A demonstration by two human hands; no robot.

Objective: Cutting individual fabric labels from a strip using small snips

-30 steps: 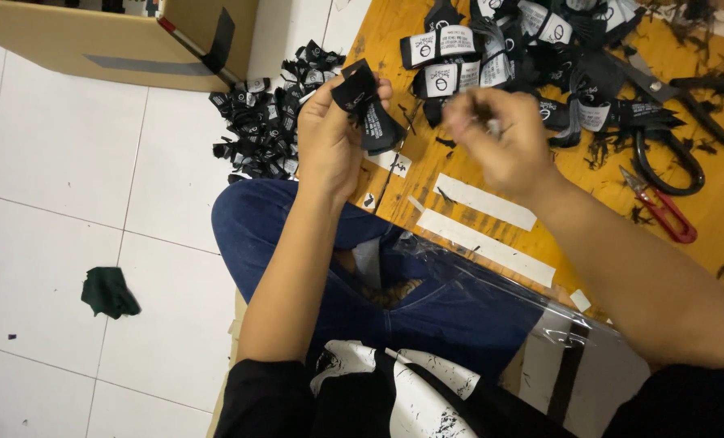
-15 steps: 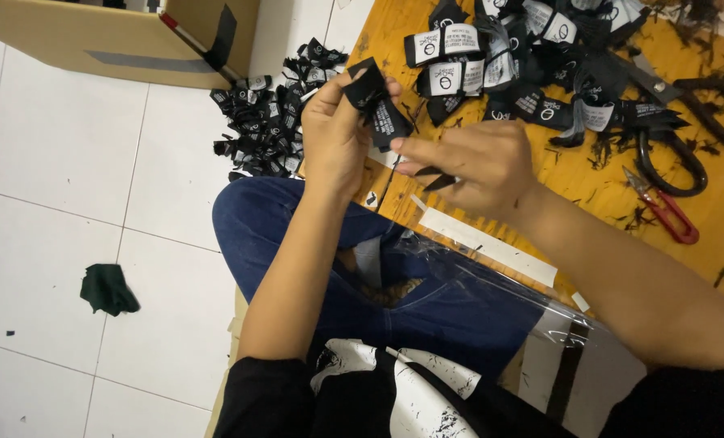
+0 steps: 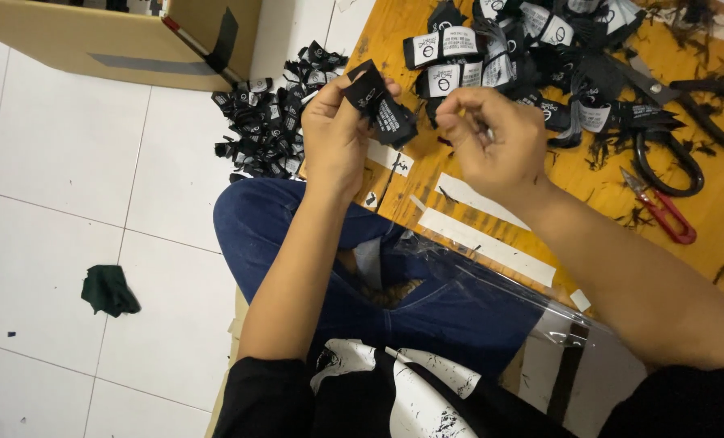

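My left hand (image 3: pixel 336 138) grips a small stack of black woven labels (image 3: pixel 381 104) with white print, held up over the near edge of the wooden table (image 3: pixel 589 174). My right hand (image 3: pixel 498 144) hovers just to the right of the stack, a short gap away. Its fingers are curled tightly together, and I cannot make out anything between them. Beyond both hands, a heap of the same black labels (image 3: pixel 492 50) lies on the table.
More black labels (image 3: pixel 266 122) are piled on the white tiled floor beside a cardboard box (image 3: pixel 111 45). Large black scissors (image 3: pixel 680 134), red thread snips (image 3: pixel 660 212) and white paper strips (image 3: pixel 485 243) lie on the table. A dark green cloth scrap (image 3: pixel 109 289) is on the floor.
My right hand dipped toward the table's near edge half a second ago and has come back up beside the label stack. My left hand has stayed put with its stack.
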